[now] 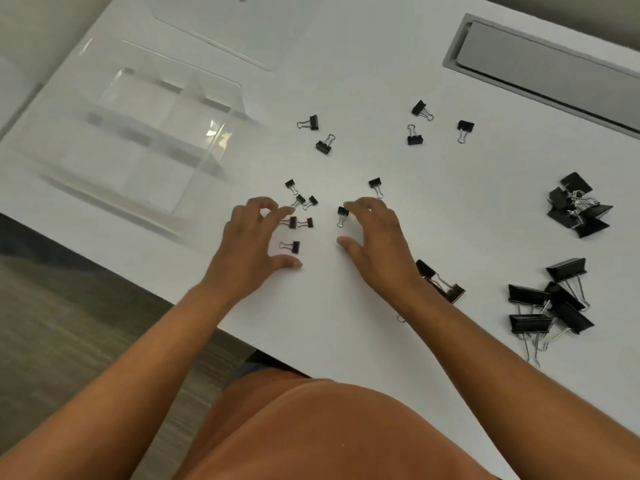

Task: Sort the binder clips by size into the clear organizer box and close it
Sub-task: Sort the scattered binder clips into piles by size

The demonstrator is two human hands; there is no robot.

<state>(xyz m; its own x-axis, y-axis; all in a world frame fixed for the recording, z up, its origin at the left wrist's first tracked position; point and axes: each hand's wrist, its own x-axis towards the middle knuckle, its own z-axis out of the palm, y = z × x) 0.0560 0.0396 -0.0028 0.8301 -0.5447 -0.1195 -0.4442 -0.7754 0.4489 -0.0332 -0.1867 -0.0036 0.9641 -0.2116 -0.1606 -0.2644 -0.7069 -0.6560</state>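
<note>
Head view. The step in hand appeared to be gathering the smallest binder clips [300, 211] from the white table [346, 323] before loading them into the clear organizer box [145, 133]. To do this well, the operator would best sweep only clips of one size into a single cluster, lift them in small batches, and drop each batch into one compartment, keeping the medium clips [579, 205] and large clips [550, 303] at the right edge out of the sweep. A few stray clips [420, 124] lay farther back and would need collecting into the matching group.

The box stood open at the left rear of the table, blurred, with no clip visible inside; its lid [221, 29] seemed to lie flat behind it.

Hand pose: the left hand [252, 244] was arched over the small cluster, fingers bent, thumb spread, fingertips at or just above one clip; contact could not be confirmed. The right hand [372, 233] mirrored it, fingers curved beside a single small clip [342, 213], nothing visibly gripped. The hands were apart, bracketing the cluster.
</note>
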